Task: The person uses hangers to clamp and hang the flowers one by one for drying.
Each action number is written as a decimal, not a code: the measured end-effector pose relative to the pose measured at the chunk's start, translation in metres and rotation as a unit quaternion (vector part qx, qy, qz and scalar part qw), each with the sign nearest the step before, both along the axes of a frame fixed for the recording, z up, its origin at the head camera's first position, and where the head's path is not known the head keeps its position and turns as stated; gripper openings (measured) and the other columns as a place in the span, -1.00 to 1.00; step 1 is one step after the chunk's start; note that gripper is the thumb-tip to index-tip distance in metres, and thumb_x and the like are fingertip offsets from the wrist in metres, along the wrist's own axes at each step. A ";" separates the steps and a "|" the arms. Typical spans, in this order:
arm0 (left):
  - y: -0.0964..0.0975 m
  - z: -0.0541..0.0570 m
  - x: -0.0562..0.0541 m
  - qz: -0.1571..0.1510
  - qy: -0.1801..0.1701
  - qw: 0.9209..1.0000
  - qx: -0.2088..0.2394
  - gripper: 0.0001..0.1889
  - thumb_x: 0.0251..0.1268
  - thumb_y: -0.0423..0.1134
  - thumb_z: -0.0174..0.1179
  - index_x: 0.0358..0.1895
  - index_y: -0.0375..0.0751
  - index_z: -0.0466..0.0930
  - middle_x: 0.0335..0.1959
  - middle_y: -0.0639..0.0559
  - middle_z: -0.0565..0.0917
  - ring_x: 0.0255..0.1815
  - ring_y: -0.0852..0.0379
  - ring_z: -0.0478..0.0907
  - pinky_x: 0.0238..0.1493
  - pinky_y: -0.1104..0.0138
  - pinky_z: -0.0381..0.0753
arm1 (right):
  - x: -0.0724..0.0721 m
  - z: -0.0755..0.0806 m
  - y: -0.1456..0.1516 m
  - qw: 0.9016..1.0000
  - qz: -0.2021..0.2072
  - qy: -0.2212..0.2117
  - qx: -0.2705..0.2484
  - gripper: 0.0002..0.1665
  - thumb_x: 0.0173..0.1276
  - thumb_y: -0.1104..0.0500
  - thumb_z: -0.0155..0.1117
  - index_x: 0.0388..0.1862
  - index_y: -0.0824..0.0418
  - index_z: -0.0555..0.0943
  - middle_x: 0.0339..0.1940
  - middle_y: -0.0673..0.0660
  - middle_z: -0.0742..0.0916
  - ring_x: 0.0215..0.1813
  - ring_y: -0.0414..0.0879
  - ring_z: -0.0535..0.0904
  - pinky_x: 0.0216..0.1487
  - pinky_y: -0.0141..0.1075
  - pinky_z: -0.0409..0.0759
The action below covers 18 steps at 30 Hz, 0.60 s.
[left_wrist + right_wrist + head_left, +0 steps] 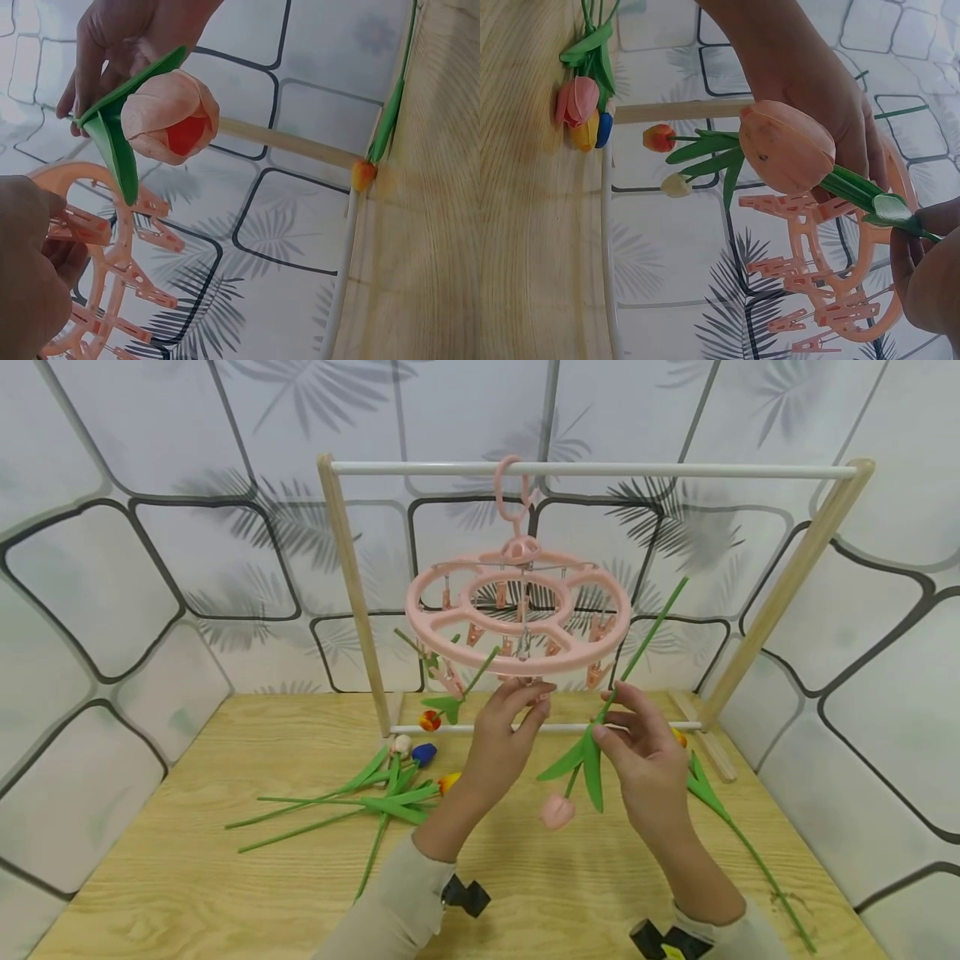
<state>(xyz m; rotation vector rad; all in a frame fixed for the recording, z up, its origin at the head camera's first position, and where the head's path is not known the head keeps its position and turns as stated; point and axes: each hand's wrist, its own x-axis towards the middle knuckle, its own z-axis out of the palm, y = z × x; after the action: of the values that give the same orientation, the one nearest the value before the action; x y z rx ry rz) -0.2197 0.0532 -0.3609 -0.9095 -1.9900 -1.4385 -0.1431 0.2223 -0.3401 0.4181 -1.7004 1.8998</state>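
A pink round clip hanger (570, 656) with small clothespins hangs by its hook from a white rod. Under its front rim my left hand (498, 747) pinches one pink clothespin (86, 227) between thumb and fingers. My right hand (651, 764) holds a pale pink tulip (557, 812) by its green stem, head down, right of that clothespin. The stem slants up past the hanger's right side, apart from the pinched clothespin. On the hanger's left side hang a red-orange tulip (658, 138) and a white tulip (676, 186), heads down.
Wooden posts (787, 585) and a white top rod (660, 469) form the stand. Left on the wooden table (172, 860) lies a pile of tulips, including a blue tulip (423, 754). A single orange-yellow tulip (364, 175) lies at the right, by the stand's foot.
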 end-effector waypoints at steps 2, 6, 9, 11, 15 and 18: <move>0.000 0.001 0.001 -0.006 -0.011 1.000 0.004 -0.75 0.53 -0.20 0.14 0.12 -0.16 0.68 0.15 -0.03 0.59 0.16 0.09 0.56 0.04 0.33 0.66 | 0.000 0.000 0.000 1.000 0.001 -0.002 0.001 -0.38 0.34 0.57 0.23 0.38 0.35 0.47 0.14 0.05 0.66 0.05 -0.16 0.64 0.04 -0.45 0.64; 0.000 0.002 0.004 -0.018 -0.027 0.999 0.026 -0.77 0.50 -0.19 0.19 0.06 -0.17 0.71 0.14 -0.02 0.60 0.11 0.10 0.60 0.06 0.33 0.66 | -0.001 -0.001 0.000 1.000 0.001 -0.009 0.007 -0.37 0.35 0.55 0.24 0.39 0.34 0.46 0.17 0.07 0.63 0.06 -0.16 0.63 0.04 -0.45 0.64; -0.001 0.005 0.005 -0.034 -0.041 0.997 0.050 -0.78 0.47 -0.18 0.22 0.01 -0.16 0.74 0.14 0.00 0.61 0.17 0.12 0.59 0.10 0.32 0.66 | -0.001 -0.001 0.000 1.000 -0.006 -0.013 0.013 -0.37 0.35 0.55 0.24 0.40 0.34 0.45 0.18 0.09 0.63 0.07 -0.15 0.62 0.06 -0.45 0.63; -0.002 0.006 0.006 -0.042 -0.057 0.995 0.066 -0.80 0.45 -0.17 0.24 -0.02 -0.14 0.76 0.14 0.03 0.62 0.22 0.14 0.56 0.13 0.33 0.65 | -0.001 0.000 -0.001 1.000 -0.007 -0.018 0.011 -0.37 0.35 0.54 0.24 0.40 0.35 0.44 0.16 0.09 0.64 0.08 -0.14 0.61 0.07 -0.44 0.63; -0.006 0.011 0.009 -0.074 -0.111 0.985 0.112 -0.80 0.43 -0.17 0.27 -0.04 -0.15 0.77 0.10 0.06 0.62 0.22 0.17 0.54 0.17 0.33 0.63 | -0.002 0.001 -0.004 1.000 -0.008 -0.028 0.004 -0.36 0.35 0.53 0.25 0.40 0.31 0.46 0.16 0.10 0.64 0.09 -0.13 0.61 0.05 -0.45 0.64; -0.008 0.015 0.010 -0.109 -0.141 0.972 0.152 -0.79 0.44 -0.22 0.25 -0.02 -0.23 0.75 0.05 -0.01 0.63 0.16 0.12 0.56 0.14 0.30 0.65 | -0.004 0.002 -0.004 1.000 -0.007 -0.028 0.001 -0.35 0.35 0.54 0.25 0.41 0.28 0.46 0.20 0.13 0.61 0.09 -0.13 0.61 0.05 -0.45 0.64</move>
<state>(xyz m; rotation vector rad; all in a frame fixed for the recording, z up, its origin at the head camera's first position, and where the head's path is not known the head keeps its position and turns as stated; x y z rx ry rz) -0.2097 0.0451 -0.3458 -0.8438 -1.8277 -2.0285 -0.1473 0.2186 -0.3380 0.3549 -1.7373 1.9167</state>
